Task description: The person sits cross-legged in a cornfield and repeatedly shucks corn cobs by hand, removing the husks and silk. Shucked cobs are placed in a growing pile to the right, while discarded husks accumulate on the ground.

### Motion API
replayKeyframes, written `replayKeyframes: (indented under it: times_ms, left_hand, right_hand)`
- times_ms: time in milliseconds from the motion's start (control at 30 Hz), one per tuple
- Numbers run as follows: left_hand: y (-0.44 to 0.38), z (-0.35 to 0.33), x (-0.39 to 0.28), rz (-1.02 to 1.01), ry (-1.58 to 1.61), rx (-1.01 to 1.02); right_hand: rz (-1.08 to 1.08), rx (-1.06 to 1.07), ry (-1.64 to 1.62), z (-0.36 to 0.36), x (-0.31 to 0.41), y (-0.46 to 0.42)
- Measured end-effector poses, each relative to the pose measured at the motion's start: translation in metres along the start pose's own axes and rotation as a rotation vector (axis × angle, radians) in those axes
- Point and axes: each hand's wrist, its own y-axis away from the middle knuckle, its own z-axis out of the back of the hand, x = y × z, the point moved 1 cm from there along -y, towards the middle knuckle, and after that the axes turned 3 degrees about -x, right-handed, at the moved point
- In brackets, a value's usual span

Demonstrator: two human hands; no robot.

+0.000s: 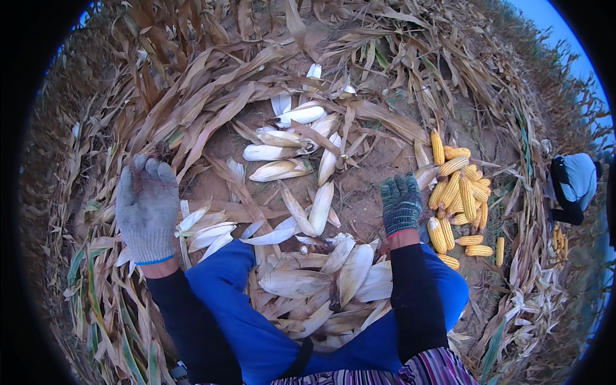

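My left hand, in a grey knit glove with a blue cuff edge, is palm up with its fingers a little curled. Brownish corn silk shows by its fingertips; no ear is in it. My right hand, in a dark green glove with a red cuff edge, is over bare soil just left of a pile of husked yellow corn cobs. I see nothing in it. Between and beyond the hands lie several ears in pale husks. Loose husks cover the ground between my knees.
Flattened dry corn stalks ring the reddish soil. Peeled husks lie beside my left knee. Single yellow cobs lie apart from the pile. At far right another person bends near more yellow cobs.
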Motion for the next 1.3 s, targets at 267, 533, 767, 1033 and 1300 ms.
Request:
replayKeyframes:
  times_ms: [267,533,767,1033,1300]
  left_hand:
    - [0.01,-0.024,0.029,0.047,-0.1,0.009]
    - [0.013,-0.037,0.046,0.099,-0.092,-0.018]
    - [0.016,-0.037,0.051,0.097,-0.13,-0.164]
    - [0.018,-0.041,0.056,0.113,-0.199,-0.087]
    - [0.018,-0.035,0.052,0.12,-0.17,-0.066]
  right_hand:
    - [-0.406,0.047,0.282,0.024,-0.131,0.002]
    - [-0.265,0.105,0.809,0.095,-0.234,-0.024]
    - [-0.126,0.098,1.271,0.098,-0.245,-0.024]
    - [-0.348,0.061,1.269,0.046,-0.22,0.004]
    - [-0.952,0.168,0.008,0.048,-0.235,0.033]
